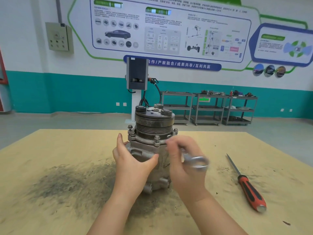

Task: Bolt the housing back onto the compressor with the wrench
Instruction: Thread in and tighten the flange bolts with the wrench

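Compressor (150, 150) stands upright mid tabletop (50, 209), pulley end up. Nearest, in front of it: left hand (133, 165), grip wrapped round its body w/ thumb across the front, prob. bracing it so it won't twist. Right of compressor, right hand (184, 165) w/ grip curled round the wrench (194, 161), blurred, head aimed toward the flange bolt (157, 139), judging by angle. Housing (145, 141) sits on top of the body, bolts standing proud, so not tightened yet. Further right: screwdriver (249, 189), lying idle. Behind compressor: carts (208, 107).
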